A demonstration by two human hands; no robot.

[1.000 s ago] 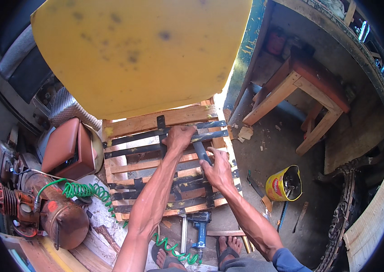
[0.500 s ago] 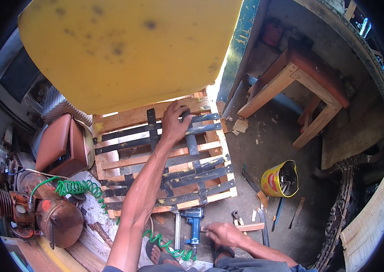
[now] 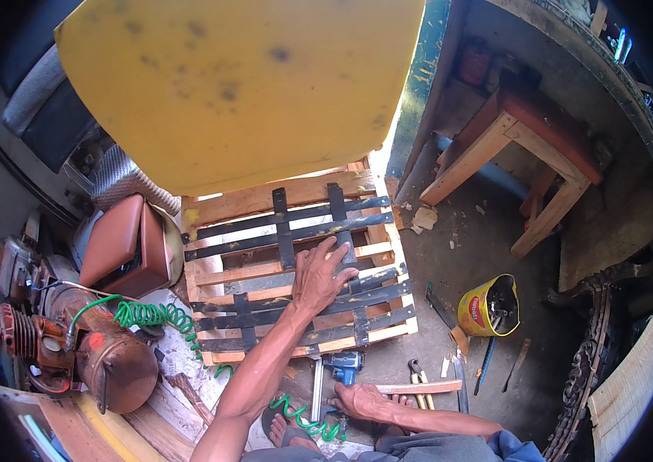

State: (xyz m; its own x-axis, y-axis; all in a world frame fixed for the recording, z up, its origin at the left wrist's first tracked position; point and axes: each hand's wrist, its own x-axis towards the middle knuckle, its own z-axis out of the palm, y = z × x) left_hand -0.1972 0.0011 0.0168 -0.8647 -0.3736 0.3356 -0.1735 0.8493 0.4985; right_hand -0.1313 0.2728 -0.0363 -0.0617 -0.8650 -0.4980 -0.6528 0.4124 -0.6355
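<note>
A wooden frame with several black webbing straps lies before me; some straps cross each other. My left hand rests palm down on the middle straps and slats, its fingers spread and thumb out. Just below the frame's near edge is a blue air staple gun with a silver magazine. My right hand is closed around its handle, hiding the lower part. A green coiled air hose lies beside the gun, near my sandalled foot.
A yellow foam sheet overhangs the frame's far side. An orange-brown compressor and brown padded piece stand left. To the right are a yellow tub, pliers, a wood strip and a wooden-legged seat.
My left hand has come back from the far straps to the frame's middle. My right hand has shifted left from beside the staple gun onto its handle. The view has shifted slightly.
</note>
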